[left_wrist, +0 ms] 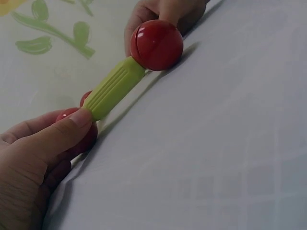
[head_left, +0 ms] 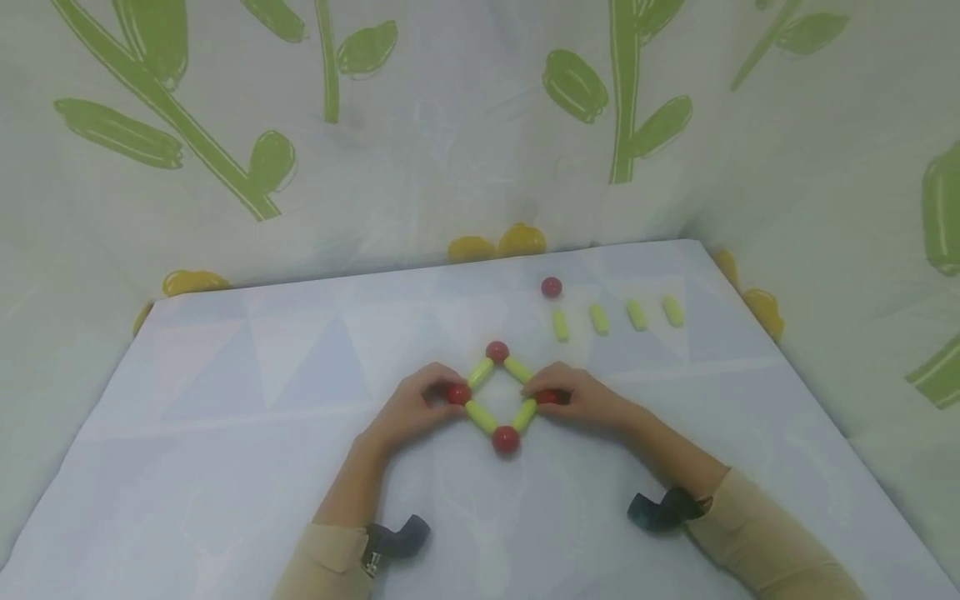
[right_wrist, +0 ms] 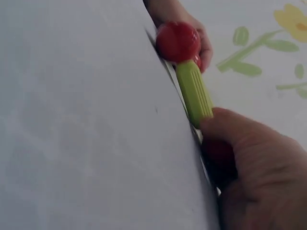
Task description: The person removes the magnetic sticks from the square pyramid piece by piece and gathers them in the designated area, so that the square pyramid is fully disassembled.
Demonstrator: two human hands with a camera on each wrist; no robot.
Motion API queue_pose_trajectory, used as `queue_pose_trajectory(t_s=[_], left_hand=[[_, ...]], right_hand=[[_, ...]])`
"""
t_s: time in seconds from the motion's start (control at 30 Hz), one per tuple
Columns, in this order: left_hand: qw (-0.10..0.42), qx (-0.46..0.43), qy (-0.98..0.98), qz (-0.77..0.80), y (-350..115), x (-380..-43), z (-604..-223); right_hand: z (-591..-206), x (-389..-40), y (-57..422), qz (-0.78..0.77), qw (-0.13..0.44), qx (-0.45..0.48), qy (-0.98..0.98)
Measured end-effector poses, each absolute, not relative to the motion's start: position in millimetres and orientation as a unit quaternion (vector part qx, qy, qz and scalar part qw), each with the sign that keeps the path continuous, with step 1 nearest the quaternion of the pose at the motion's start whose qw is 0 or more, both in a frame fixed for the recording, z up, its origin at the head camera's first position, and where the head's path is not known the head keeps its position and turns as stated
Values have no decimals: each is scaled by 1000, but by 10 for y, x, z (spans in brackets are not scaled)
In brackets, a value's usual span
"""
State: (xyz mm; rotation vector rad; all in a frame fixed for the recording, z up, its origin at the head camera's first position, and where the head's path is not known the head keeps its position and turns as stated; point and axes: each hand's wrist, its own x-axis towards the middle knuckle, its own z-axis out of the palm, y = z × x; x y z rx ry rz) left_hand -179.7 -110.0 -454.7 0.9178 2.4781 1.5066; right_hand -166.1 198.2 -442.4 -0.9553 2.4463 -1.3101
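Red balls and yellow-green rods are joined into a diamond on the table. My left hand pinches the red ball at the diamond's left corner between thumb and fingers. At the opposite corner my right hand grips another red ball, mostly covered by the fingers. The near corner is a red ball, and the far corner is a red ball. In the left wrist view, a ridged rod runs from the left thumb to the near ball. A similar rod meets the right hand's fingertips in the right wrist view.
Behind the diamond, toward the right, lies a loose red ball. Several loose yellow-green rods stand in a row beside it. The table has a pale patterned cover, and a leaf-printed curtain hangs along its back and right.
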Motion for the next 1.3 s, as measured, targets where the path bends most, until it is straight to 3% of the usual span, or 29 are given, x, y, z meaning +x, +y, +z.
queue_pose_trajectory(t_s=[0.23, 0.43, 0.77, 1.0, 1.3], left_hand=[[48, 307, 815, 489, -1121, -1818, -4596], [46, 308, 815, 489, -1122, -1821, -4578], [49, 284, 828, 480, -1098, -1805, -4553], [51, 282, 834, 471, -1096, -1809, -4526], [46, 297, 822, 484, -1123, -1827, -4579]], right_hand=[[-4397, -1632, 2014, -450, 98, -222, 860], [-4311, -1673, 2042, -489, 88, -194, 846], [-4214, -1822, 2176, -566, 107, -37, 816], [-4174, -1885, 2318, -575, 94, -60, 810], [-4032, -2222, 2553, -494, 7, -59, 867]])
